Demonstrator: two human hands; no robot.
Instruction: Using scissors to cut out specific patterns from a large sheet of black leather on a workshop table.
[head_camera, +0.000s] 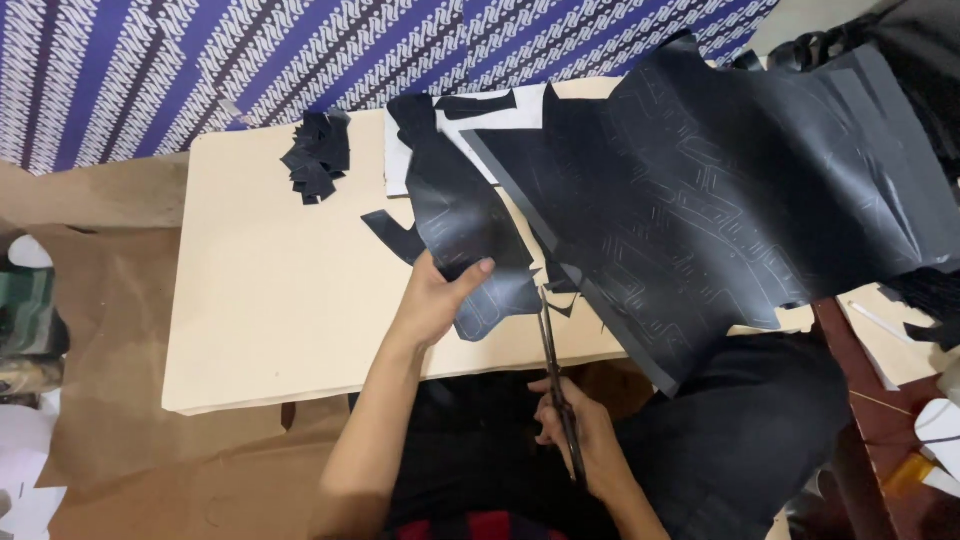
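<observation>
Left hand (437, 297) pinches black sheet (470, 225) near table (270, 300) front edge; right hand (585, 440) closed around scissors (553, 360), blades at sheet.

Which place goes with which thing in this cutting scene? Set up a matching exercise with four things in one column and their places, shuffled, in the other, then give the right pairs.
Things:
1. left hand
2. right hand
3. pile of small black scraps
4. large black sheet with traced lines

Places:
A. at the far left corner of the pale board
B. on the scissors handles, below the board's near edge
C. spread over the right of the board
D. gripping the black piece being cut

Pairs: 1-D, 2-B, 3-A, 4-C
</observation>
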